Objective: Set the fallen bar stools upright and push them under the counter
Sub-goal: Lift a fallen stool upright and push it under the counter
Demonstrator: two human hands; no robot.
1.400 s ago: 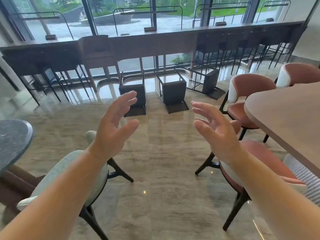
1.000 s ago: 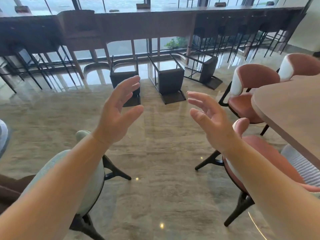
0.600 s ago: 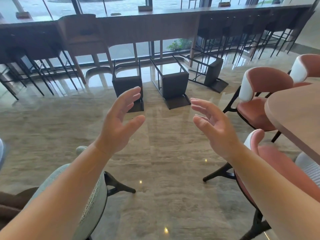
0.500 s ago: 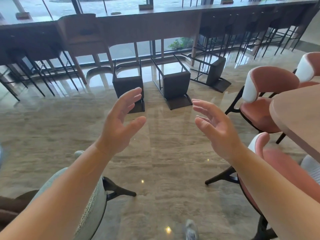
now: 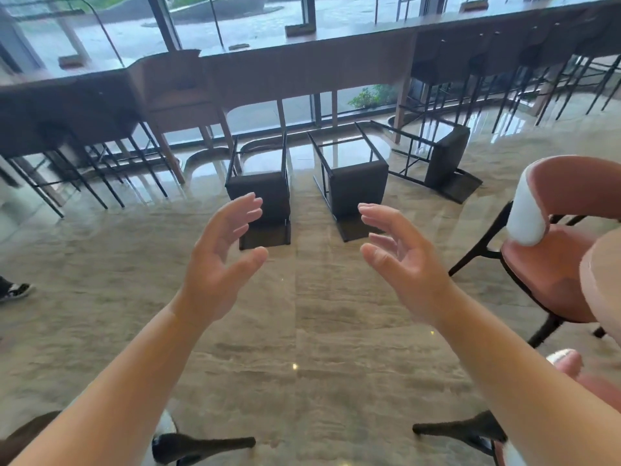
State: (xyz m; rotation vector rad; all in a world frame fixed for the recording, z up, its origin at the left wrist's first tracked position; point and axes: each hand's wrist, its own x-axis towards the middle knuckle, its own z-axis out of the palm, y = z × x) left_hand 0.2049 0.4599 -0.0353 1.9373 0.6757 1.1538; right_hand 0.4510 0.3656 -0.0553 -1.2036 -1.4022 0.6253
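Observation:
Three dark bar stools lie tipped on the polished floor in front of the long wooden counter [image 5: 302, 67]: a left stool [image 5: 265, 193], a middle stool [image 5: 358, 186] and a right stool [image 5: 443, 159], their thin black legs pointing toward the counter. My left hand [image 5: 221, 260] is raised in front of me, fingers spread, holding nothing. My right hand [image 5: 400, 260] mirrors it, palm inward and empty. Both hands hover in the air short of the stools, touching nothing.
Upright stools stand tucked under the counter at left [image 5: 84, 153] and right [image 5: 497, 62]. A pink armchair [image 5: 554, 250] and a round table edge [image 5: 605, 290] are at right. Chair legs [image 5: 201, 449] show at the bottom. A person's shoe [image 5: 15, 290] is at far left.
I have walked closer to the fallen stools, so they look larger and nearer. The grey chair at left slid out of view. My hands stay raised and empty.

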